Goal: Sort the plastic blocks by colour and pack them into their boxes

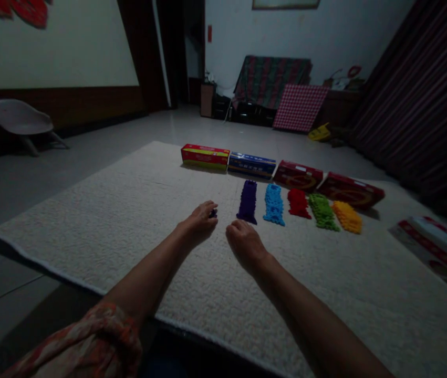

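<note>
"How are the arms placed?"
"The left forearm [150,268] and right forearm [305,302], both bare, reach forward and converge."
"And the hands?"
"Close but apart: the left hand [200,219] pinches, fingers bent toward the thumb; the right hand [246,240] curls loosely."

The mat [101,205] is open from its left corner to the left hand [200,222]. Toward the far edge, a red-yellow box [205,158], a blue box [251,166] and two dark red boxes [299,176] form a wall with slim gaps. Before it, the purple strip [248,202], blue strip [274,205], red strip [298,203], green strip [323,211] and orange strip [347,216] leave narrow lanes.
</note>
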Demonstrator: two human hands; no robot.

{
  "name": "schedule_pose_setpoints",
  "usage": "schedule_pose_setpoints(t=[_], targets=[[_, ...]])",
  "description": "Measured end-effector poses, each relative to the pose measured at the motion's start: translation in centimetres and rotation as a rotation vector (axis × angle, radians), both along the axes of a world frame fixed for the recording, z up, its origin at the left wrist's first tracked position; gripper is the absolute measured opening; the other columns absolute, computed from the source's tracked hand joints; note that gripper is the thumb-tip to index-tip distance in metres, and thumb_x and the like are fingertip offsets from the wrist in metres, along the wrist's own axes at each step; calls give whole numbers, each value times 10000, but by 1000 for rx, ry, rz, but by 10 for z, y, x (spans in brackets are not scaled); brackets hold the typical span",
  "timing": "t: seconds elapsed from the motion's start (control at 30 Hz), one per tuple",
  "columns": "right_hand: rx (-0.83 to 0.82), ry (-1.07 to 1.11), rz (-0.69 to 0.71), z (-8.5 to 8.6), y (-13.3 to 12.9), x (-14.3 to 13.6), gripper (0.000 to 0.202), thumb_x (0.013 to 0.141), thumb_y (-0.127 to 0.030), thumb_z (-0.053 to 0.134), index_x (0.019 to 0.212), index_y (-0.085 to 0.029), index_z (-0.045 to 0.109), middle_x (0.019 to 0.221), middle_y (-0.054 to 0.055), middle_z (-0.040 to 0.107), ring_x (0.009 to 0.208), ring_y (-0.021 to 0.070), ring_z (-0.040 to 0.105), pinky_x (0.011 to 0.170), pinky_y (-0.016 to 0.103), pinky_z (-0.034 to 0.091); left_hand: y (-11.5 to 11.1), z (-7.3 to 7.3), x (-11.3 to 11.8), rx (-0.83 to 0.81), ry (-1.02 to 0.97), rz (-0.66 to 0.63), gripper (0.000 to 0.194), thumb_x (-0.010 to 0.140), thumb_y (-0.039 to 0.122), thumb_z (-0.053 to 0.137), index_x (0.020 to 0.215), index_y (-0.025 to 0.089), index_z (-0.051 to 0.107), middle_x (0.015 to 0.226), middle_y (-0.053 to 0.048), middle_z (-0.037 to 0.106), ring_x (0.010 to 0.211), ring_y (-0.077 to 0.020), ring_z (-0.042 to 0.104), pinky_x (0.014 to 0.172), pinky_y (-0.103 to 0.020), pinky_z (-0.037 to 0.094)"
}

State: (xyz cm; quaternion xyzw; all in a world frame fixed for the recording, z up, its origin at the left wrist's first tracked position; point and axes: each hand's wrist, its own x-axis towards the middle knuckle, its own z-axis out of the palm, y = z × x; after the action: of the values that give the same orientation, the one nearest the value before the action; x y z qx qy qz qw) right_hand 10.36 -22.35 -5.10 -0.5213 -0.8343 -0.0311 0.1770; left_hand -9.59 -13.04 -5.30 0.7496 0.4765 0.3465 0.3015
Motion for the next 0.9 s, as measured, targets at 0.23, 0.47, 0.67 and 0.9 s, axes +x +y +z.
schedule_pose_setpoints(t=[0.23, 0.47, 0.67, 0.9], targets=[[67, 416, -8, -21, -2, 7, 250, 909, -116, 530, 1135, -171, 621, 1119, 124, 635, 1064, 228, 589, 955, 360, 489, -23, -5, 22, -48, -127, -57, 668, 662, 101, 669, 1323, 191, 628, 1352, -129, 632, 1308, -279, 539, 1164, -436, 359], [145, 569, 144, -31, 8, 9, 274, 835, -93, 582, 1075, -205, 652, 1135, 110, 643, 1086, 247, 602, 966, 417, 509, -33, -3, 25, -468, -462, -301, 897, 687, 173, 741, 1520, 243, 415, 1454, -180, 520, 1195, -262, 608, 967, -397, 498], [124, 662, 120, -26, 8, 13, 160, 861, -137, 565, 991, -208, 625, 978, 68, 652, 953, 218, 617, 864, 359, 507, -27, 10, 34, -565, -445, -326, 916, 659, 145, 751, 1511, 227, 423, 1416, -187, 562, 1149, -264, 630, 939, -399, 503], [127, 729, 24, -27, 13, 21, 85, 872, -159, 517, 871, -213, 582, 860, 37, 605, 821, 190, 589, 759, 308, 477, -23, 16, 53, -594, -431, -385, 683, 678, 248, 779, 1333, 162, 607, 1200, -155, 704, 873, -201, 687, 761, -321, 525]])
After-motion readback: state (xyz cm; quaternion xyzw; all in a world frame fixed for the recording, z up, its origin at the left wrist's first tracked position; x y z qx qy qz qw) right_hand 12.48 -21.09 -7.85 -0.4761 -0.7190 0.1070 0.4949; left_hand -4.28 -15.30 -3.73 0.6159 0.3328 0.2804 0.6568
